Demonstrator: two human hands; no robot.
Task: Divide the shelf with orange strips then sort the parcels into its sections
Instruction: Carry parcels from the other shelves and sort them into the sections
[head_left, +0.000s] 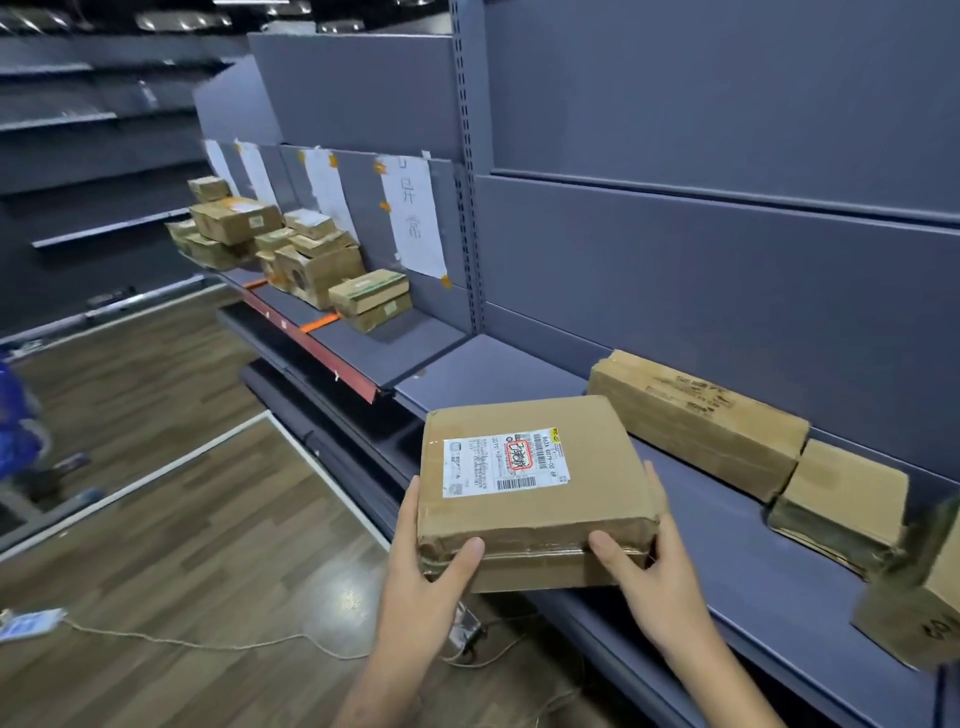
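A flat brown parcel (535, 483) with a white shipping label is held over the front edge of the grey shelf (727, 545). My left hand (431, 582) grips its near left corner and my right hand (649, 566) grips its near right corner, thumbs on the front side. Further left, the divided shelf (384, 348) carries orange strips (318, 324) across its surface and several sorted parcels (291, 249) in its sections. White paper signs (413, 218) hang on the back panel above them.
A long brown box (696, 421), a smaller box (841, 509) and another box (919, 597) lie on the near shelf to the right. A cable (208, 644) runs over the wooden floor. A person in blue (15, 421) stands at far left.
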